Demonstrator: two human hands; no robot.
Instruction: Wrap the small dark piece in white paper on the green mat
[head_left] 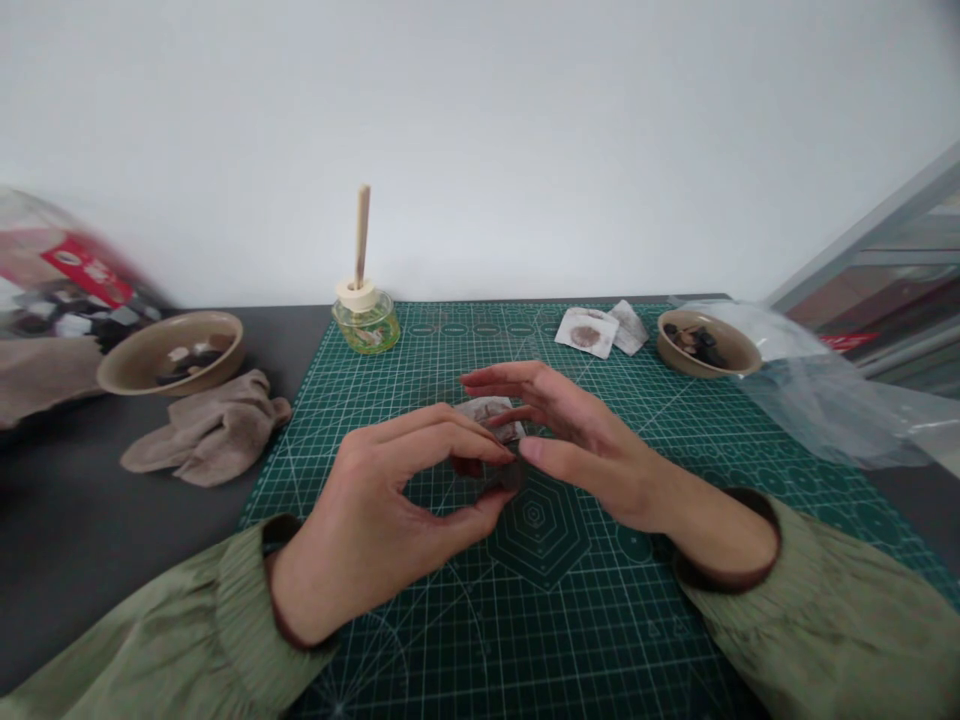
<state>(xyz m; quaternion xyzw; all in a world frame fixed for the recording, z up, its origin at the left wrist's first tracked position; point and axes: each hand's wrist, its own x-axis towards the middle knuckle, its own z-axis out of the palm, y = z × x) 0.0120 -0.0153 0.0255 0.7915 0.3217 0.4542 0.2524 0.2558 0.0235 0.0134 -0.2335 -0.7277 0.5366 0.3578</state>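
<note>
A green cutting mat [622, 450] lies on a dark tabletop [97, 500]. At its far edge stands a glass jar [366, 325] of green liquid, with a wooden stick upright in its cream cap. Two printed paper sachets [592, 330] lie nearby, then a tan bowl [705, 340] of dark pieces, touching a clear plastic bag [825, 385]. Left of the mat are a second tan bowl [171, 352], a crumpled beige cloth [206, 430], and a blurred bag with a red label [75, 270].

No legible text. Red label [88, 270] on plastic bag [45, 210] at 10 o'clock: blurred. Red tag [847, 340] at 2 o'clock: too small. Sachet [487, 410] at centre, sachets [587, 332] at 12 o'clock: printed, no words readable. Cutting mat [637, 640]: no readable nos.
</note>
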